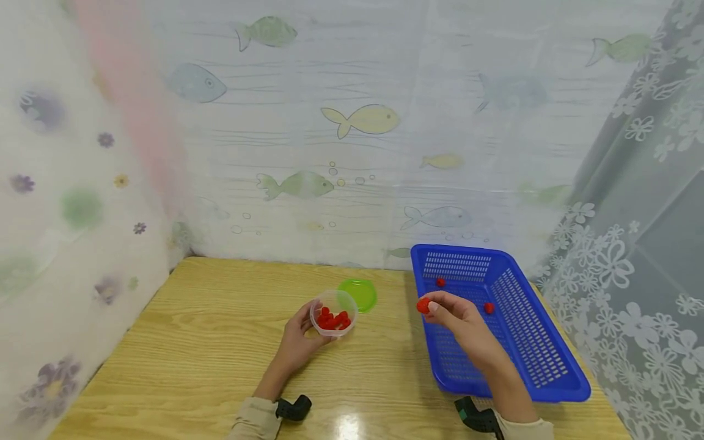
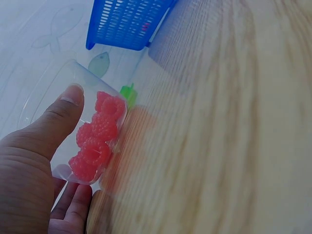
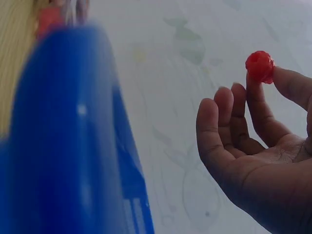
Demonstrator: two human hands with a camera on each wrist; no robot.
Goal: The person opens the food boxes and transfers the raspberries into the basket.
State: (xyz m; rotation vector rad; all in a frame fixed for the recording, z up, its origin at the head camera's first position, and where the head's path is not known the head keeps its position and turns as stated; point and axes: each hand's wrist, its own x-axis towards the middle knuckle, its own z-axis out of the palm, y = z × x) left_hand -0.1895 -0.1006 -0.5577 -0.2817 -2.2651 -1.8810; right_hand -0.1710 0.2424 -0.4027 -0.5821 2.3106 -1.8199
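My left hand (image 1: 302, 339) grips a clear plastic cup (image 1: 353, 315) from its left side, thumb along the wall. Several red raspberries (image 2: 95, 139) lie in the bottom of the cup, seen through its wall in the left wrist view. Between thumb and index finger my right hand (image 1: 464, 324) pinches one raspberry (image 3: 260, 67), held up over the left rim of a blue plastic basket (image 1: 500, 260). The other right fingers are loosely curved in the right wrist view. Two more raspberries, one near the back (image 1: 441, 282) and one farther right (image 1: 489, 308), lie in the basket.
A green lid (image 1: 360, 294) lies on the wooden table (image 1: 220, 342) just behind the cup. The basket stands at the table's right side. Behind the table hangs a fish-print curtain (image 1: 352, 201), with a flower-patterned one (image 1: 71, 214) on the left.
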